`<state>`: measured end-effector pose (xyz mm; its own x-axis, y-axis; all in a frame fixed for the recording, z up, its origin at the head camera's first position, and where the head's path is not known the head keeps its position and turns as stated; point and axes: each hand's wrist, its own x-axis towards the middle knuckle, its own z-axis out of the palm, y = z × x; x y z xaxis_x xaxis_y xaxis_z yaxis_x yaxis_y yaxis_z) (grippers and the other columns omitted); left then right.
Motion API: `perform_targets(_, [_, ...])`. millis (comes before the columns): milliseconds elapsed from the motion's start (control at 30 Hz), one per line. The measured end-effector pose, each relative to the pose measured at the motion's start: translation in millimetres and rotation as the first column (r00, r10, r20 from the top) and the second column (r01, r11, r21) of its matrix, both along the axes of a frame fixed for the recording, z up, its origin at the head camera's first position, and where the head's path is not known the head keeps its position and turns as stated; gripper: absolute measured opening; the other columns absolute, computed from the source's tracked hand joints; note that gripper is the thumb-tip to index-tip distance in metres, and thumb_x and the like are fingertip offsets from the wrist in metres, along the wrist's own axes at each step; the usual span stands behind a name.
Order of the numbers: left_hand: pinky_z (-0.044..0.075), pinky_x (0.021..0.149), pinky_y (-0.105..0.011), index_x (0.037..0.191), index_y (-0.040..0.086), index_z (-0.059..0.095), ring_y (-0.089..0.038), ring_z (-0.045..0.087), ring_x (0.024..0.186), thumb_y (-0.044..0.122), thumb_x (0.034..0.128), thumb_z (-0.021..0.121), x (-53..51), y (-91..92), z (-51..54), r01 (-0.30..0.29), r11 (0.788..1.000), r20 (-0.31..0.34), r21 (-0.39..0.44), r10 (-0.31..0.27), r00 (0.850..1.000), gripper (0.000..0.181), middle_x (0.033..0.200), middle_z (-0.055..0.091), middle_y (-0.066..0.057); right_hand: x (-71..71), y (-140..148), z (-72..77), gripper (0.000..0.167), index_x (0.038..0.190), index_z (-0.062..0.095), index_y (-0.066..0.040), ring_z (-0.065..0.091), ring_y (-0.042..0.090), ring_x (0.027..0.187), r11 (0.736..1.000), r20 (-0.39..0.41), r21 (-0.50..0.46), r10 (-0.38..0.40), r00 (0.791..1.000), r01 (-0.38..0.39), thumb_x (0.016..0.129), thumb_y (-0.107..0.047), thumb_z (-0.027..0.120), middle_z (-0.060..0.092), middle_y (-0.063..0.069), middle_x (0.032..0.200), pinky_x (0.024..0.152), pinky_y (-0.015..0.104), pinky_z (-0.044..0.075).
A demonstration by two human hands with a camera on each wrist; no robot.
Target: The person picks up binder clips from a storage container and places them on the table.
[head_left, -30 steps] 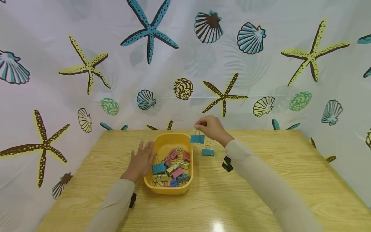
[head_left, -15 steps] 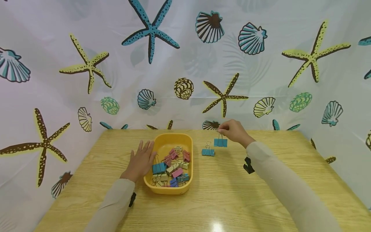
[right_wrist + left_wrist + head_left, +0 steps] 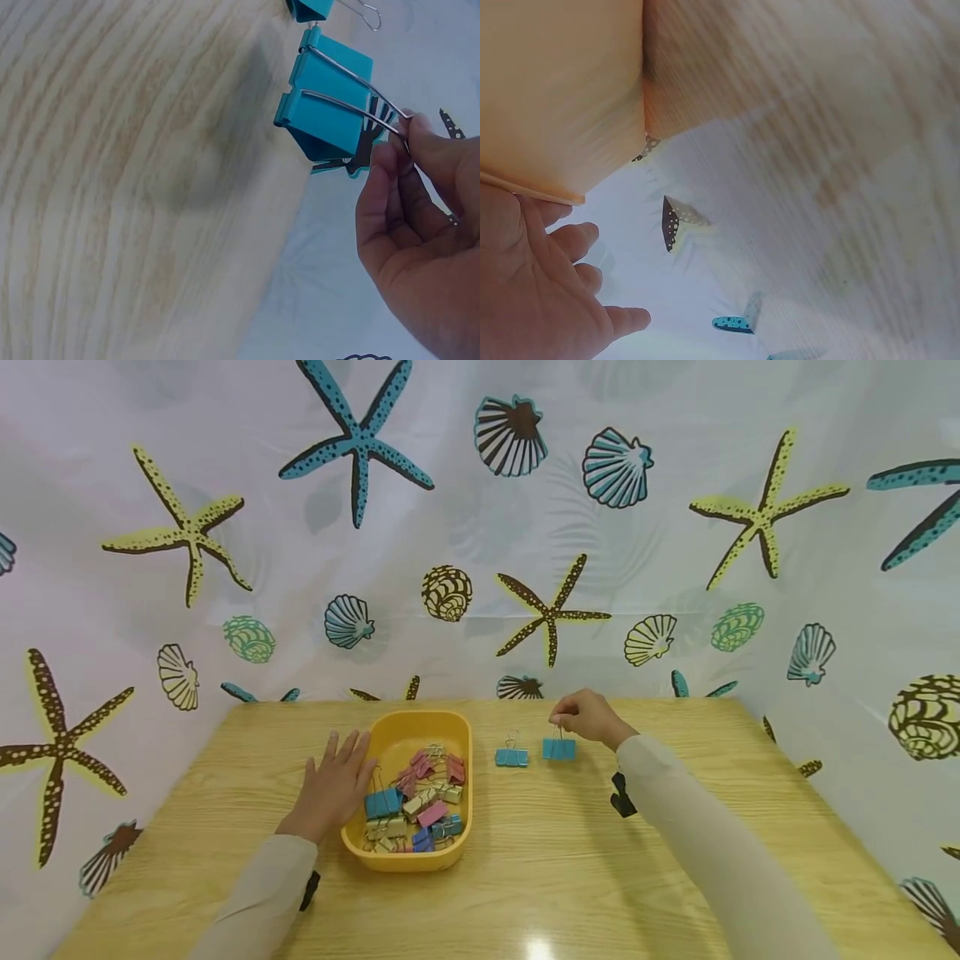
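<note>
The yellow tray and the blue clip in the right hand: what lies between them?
In the head view, another blue clip sits on the table between the yellow tray and the held clip.

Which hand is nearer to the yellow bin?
Left. The left hand is at the left rim of the yellow bin; the right hand is off to its right, past a teal clip, pinching another clip.
</note>
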<state>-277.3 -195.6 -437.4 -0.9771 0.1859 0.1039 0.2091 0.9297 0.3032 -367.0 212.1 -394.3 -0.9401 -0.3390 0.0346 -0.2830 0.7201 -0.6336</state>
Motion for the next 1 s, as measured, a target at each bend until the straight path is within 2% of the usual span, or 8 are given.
perform_targets(133, [0.005, 0.106, -0.073, 0.155, 0.01, 0.016, -0.04, 0.001, 0.146, 0.048, 0.104, 0.016, 0.2, -0.2, 1.4, 0.001, 1.0, 0.005, -0.015, -0.001, 1.0, 0.064, 0.159, 0.016, -0.015, -2.1, -1.2, -4.7, 0.022, 0.103, 0.07, 0.005, 0.062, 0.036, 0.082, 1.0, 0.022, -0.01, 0.004, 1.0, -0.004, 0.096, -0.012, 0.059, 0.068, 0.022, 0.093, 0.067, 0.034, 0.05])
perform_targets(400, [0.005, 0.107, -0.071, 0.154, 0.007, 0.016, -0.039, 0.005, 0.146, 0.045, 0.105, 0.017, 2.3, 0.5, 4.2, 0.012, 1.0, 0.001, -0.016, -0.012, 1.0, 0.062, 0.158, 0.017, -0.015, -4.0, -2.0, -12.5, 0.022, 0.106, 0.068, 0.007, 0.061, 0.04, 0.085, 0.999, 0.076, -0.043, -0.015, 0.997, 0.018, 0.098, -0.009, 0.055, 0.067, 0.023, 0.093, 0.065, 0.03, 0.048])
perform_targets(667, [0.005, 0.105, -0.073, 0.154, 0.007, 0.016, -0.039, 0.005, 0.146, 0.036, 0.1063, 0.025, 3.7, 1.1, 6.1, 0.021, 1.0, -0.003, -0.005, -0.021, 1.0, 0.057, 0.158, 0.019, -0.016, -4.5, -4.7, -12.1, 0.022, 0.104, 0.068, 0.008, 0.059, 0.029, 0.072, 1.0, 0.099, -0.028, 0.001, 0.995, 0.002, 0.097, -0.008, 0.056, 0.068, 0.022, 0.09, 0.065, 0.03, 0.048])
perform_targets(867, [0.008, 0.105, -0.073, 0.154, 0.005, 0.017, -0.04, 0.007, 0.145, 0.033, 0.1061, 0.03, 3.5, 1.4, 6.1, 0.026, 1.0, -0.007, -0.008, -0.026, 1.0, 0.057, 0.158, 0.019, -0.016, -5.7, -9.1, -11.6, 0.022, 0.105, 0.069, 0.008, 0.063, 0.04, 0.085, 0.999, 0.114, -0.026, 0.034, 0.993, -0.031, 0.097, -0.009, 0.056, 0.068, 0.022, 0.093, 0.071, 0.037, 0.052])
perform_targets(1000, [0.009, 0.105, -0.073, 0.153, 0.004, 0.018, -0.039, 0.006, 0.146, 0.033, 0.1061, 0.03, 3.8, 1.3, 5.3, 0.028, 1.0, -0.001, -0.007, -0.028, 1.0, 0.057, 0.158, 0.019, -0.016, -7.7, -10.5, -15.0, 0.022, 0.105, 0.069, 0.008, 0.064, 0.039, 0.086, 0.999, 0.114, -0.023, 0.043, 0.993, -0.041, 0.098, -0.007, 0.054, 0.069, 0.021, 0.093, 0.071, 0.037, 0.053])
